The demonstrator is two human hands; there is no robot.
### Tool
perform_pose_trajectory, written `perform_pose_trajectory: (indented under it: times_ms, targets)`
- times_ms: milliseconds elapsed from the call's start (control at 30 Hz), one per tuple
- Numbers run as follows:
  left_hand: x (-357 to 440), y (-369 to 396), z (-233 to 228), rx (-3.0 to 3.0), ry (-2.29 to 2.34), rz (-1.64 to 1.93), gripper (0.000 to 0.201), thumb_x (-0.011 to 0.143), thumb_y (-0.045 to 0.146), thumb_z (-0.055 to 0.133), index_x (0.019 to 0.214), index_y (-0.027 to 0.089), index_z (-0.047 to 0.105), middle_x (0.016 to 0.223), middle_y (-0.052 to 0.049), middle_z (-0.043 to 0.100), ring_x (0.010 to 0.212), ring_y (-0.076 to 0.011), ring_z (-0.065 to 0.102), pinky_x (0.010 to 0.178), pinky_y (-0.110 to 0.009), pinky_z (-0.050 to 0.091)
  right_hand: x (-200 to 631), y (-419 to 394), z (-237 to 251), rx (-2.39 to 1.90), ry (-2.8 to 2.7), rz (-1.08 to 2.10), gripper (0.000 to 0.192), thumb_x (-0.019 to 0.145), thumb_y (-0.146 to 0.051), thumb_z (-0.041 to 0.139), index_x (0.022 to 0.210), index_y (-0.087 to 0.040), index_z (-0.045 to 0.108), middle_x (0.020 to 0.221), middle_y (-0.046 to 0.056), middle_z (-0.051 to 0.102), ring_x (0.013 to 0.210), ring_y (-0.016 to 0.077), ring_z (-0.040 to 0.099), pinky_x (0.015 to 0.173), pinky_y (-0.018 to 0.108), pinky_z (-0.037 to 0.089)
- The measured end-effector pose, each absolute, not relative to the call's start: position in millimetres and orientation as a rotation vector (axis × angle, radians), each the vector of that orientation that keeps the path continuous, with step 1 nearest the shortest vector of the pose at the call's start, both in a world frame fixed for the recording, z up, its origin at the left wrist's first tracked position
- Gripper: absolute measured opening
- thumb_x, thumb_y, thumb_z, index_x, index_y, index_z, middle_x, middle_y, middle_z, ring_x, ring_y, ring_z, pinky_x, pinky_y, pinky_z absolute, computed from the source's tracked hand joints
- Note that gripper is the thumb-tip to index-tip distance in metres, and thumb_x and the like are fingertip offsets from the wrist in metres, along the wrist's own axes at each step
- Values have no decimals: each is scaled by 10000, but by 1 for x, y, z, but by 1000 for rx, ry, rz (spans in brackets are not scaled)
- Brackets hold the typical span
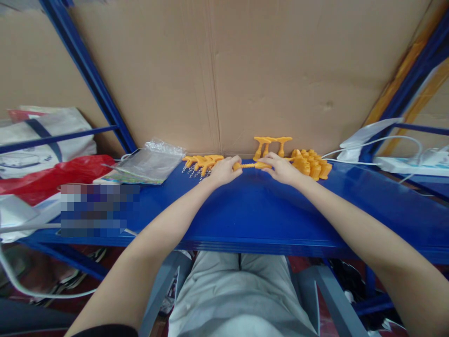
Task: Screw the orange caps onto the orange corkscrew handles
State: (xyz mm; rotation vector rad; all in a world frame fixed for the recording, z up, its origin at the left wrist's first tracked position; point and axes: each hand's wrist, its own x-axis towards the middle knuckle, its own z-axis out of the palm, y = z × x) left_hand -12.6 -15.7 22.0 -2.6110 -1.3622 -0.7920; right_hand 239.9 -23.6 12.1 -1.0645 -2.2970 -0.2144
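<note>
My left hand (224,170) is closed around the left end of a yellow plastic piece with a ridged, twisted shaft (248,165). My right hand (281,168) pinches a smooth yellow part (261,165) at the shaft's other end; whether the two are one piece I cannot tell. Just left of my left hand lie several yellow handles with metal spirals (202,163). Behind my right hand, yellow T-shaped pieces (271,141) stand near the cardboard. Several chunky yellow pieces (311,163) sit grouped to the right of that hand.
The blue tabletop (259,210) backs onto a cardboard wall (273,70). Left are clear plastic bags (149,164), a red bag (66,175) and a cloth bag (56,140). White cables (379,139) and a power strip (407,164) lie right, beside a blue frame post (403,79).
</note>
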Motion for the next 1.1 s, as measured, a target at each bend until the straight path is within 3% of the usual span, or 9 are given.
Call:
perform_pose_trajectory:
  times_ms: [167,533,733,933,1100]
  targets:
    - [-11,-14,21,-2652,-1374,-792,258,834,229,533,1051,200,669,902,-44,737,827,-198,666,799,-312,514,239,-24,10,-1018,-2281,-212,383,947,-274,545,1300,-224,683,1126,121,648,1011,276,646,933,441,533]
    - [-13,-14,21,-2566,-1357,-702,290,844,256,569,1105,196,681,1086,-91,718,1020,-256,670,911,-366,512,239,-17,9,-1027,-2288,-89,396,919,-324,623,1291,-210,692,1106,119,687,998,267,661,922,452,539]
    - [-16,-12,21,-2523,-1362,-683,284,842,241,566,1098,190,680,1060,-87,719,995,-248,676,885,-347,515,248,-13,11,-1094,-2143,315,456,810,-262,739,1248,-190,640,1267,134,667,1057,250,697,912,433,589]
    - [-20,-3,18,-2530,-1259,-792,249,797,209,601,1030,190,686,982,-66,728,918,-235,682,817,-326,518,246,-22,20,-1101,-1792,872,261,815,-349,811,939,-162,679,938,84,759,804,190,755,863,372,624]
    - [-20,0,15,-2532,-1212,-887,220,775,194,617,985,194,680,935,-52,723,869,-227,679,776,-317,509,232,-36,29,-1180,-1596,1097,398,923,-482,682,708,-153,618,693,115,745,612,171,729,690,285,631]
